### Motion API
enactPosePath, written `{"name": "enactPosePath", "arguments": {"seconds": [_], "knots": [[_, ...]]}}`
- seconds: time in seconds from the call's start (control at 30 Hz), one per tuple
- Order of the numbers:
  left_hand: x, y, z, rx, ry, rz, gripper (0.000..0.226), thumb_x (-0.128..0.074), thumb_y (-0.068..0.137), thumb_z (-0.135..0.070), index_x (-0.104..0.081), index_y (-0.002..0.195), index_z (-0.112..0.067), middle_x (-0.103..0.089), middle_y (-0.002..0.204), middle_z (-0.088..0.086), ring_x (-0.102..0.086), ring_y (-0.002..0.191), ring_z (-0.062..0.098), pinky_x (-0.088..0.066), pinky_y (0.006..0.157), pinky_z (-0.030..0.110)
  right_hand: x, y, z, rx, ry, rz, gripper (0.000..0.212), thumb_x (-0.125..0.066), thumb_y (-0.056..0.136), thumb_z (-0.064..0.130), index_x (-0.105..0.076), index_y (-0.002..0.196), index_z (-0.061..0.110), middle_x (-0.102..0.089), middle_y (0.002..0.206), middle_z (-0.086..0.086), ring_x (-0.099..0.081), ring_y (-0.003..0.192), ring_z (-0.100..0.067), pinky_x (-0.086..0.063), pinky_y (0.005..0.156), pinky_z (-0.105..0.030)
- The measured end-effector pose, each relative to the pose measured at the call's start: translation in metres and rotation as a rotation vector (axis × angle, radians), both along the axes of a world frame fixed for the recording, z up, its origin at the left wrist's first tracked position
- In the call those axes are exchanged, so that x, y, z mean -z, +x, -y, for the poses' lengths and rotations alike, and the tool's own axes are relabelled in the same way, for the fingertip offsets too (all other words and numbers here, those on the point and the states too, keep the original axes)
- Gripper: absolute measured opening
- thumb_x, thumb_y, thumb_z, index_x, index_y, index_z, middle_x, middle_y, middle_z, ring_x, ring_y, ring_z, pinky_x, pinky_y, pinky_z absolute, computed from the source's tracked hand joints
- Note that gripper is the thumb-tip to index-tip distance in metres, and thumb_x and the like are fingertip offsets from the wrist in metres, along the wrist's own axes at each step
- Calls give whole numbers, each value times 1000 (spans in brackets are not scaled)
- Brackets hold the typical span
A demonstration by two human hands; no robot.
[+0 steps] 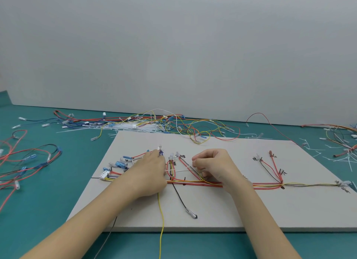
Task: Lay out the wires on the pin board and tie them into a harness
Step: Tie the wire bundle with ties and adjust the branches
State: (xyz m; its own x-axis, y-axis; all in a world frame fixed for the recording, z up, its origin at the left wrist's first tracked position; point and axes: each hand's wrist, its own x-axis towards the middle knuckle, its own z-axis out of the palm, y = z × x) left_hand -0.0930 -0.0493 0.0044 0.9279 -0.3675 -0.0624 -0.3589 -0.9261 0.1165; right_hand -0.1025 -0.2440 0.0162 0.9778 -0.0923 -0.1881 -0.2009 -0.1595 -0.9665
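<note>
Over the pin board (222,210) on a green table (48,210), the left hand (149,173) and the curled right hand (214,166) pinch a white cable tie (180,171) around the red wire loop (171,169), just far of the main wire bundle (260,185)

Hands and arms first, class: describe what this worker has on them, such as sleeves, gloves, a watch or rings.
Both forearms are bare as far up as the picture shows, so no sleeves are visible. The left hand and right hand have no gloves. No watch, bracelet or ring is visible on the parts that show.
</note>
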Motion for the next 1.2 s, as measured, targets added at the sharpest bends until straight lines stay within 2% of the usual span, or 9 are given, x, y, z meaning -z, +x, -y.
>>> {"name": "enactPosePath", "arguments": {"seconds": [0.13, 0.3, 0.4, 0.57, 0.77, 0.93, 1.03, 1.13, 1.2], "knots": [[0, -5, 4, -7, 47, 69, 13, -41, 86, -15, -39, 99, -16, -38, 111, 7, -38, 105, 24, -34, 84, 33, 1, 0, -2, 16, -28, 48, 12, -67, 78, -6, -69, 79, 6, -56, 62, -11, -42, 38, -15, -35, 39, -17], [-5, -3, -2, -18, -8, -5, 9, -42, 86, -13, -34, 89, -17, -28, 94, 1, -31, 89, 18, -29, 76, 29, 5, 1, -11, -15, -156, 178, 19, -65, 76, -6, -67, 76, 13, -60, 58, -2, -43, 35, -6, -33, 39, -16], [-7, 1, -5, 5, -64, -65, 10, -42, 87, -13, -37, 80, -18, -34, 90, 0, -37, 81, 16, -32, 74, 29, 9, 1, -15, -37, -216, 231, 21, -64, 73, -5, -68, 79, 15, -63, 59, 0, -49, 45, -9, -38, 50, -21], [-9, 5, -9, 7, -132, -131, 10, -42, 91, -13, -46, 82, -10, -49, 92, 7, -49, 84, 23, -44, 80, 41, 11, -1, -21, -89, -219, 317, 23, -65, 72, -4, -68, 77, 19, -61, 62, 1, -50, 52, -9, -42, 55, -24], [-9, 6, -10, 6, -209, -165, 18, -41, 94, -13, -39, 77, -18, -46, 83, -1, -41, 71, 11, -30, 56, 25, 13, -2, -24, -86, -210, 391, 25, -67, 73, -6, -61, 69, 18, -60, 64, 3, -52, 54, -8, -45, 57, -22], [-6, 7, -10, 3, -279, -132, 12, -41, 92, -8, -45, 84, -16, -49, 80, -3, -41, 68, 10, -31, 56, 26, 16, -1, -26, -42, -196, 414, 28, -70, 73, -5, -54, 67, 18, -60, 64, 6, -57, 58, -13, -47, 59, -28], [-4, 9, -13, 1, -397, -123, 20, -45, 95, -11, -53, 85, -26, -56, 79, -8, -49, 70, 6, -40, 62, 26, 15, -1, -28, -41, -162, 423, 28, -70, 75, -5, -56, 70, 18, -62, 69, 1, -59, 61, -16, -50, 62, -29], [-5, 11, -15, 30, -491, -125, 28, -47, 94, -9, -62, 84, -30, -57, 65, -9, -49, 56, 2, -35, 54, 18, 13, -1, -28, -39, -110, 402, 26, -71, 76, -4, -59, 76, 18, -64, 69, -1, -60, 61, -16, -50, 61, -23], [-9, 13, -18, 40, -579, -179, 28, -47, 93, -7, -65, 84, -26, -52, 58, -10, -43, 49, 3, -34, 53, 21, 13, -3, -28, -54, -83, 375, 24, -72, 76, -4, -61, 80, 17, -66, 70, -4, -63, 62, -17, -51, 62, -25]]}}
